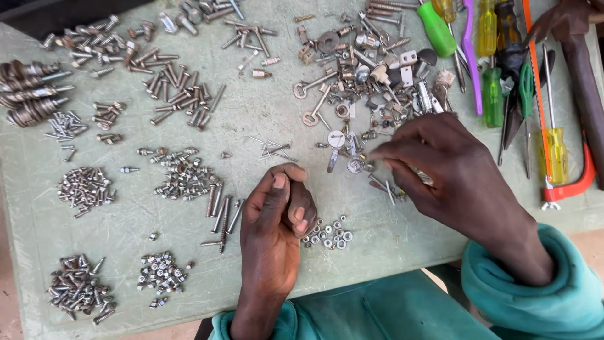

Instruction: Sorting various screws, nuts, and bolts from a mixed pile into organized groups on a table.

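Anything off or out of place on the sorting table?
Mostly tidy: sorted heaps of screws and nuts. The odd spot is the unsorted jumble of keys, brackets and fittings ahead of the right hand. A few nails lie loose. No damage visible.

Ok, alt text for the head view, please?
Two bare hands sort small hardware on a pale green table: the left hand curled beside a cluster of small silver nuts, the right hand picking in a mixed metal heap. Plastic-handled screwdrivers lie right.

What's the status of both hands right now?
Left hand curled shut beside small pile of nuts. Right hand fingers pinching at mixed hardware pile. Nothing blocking.
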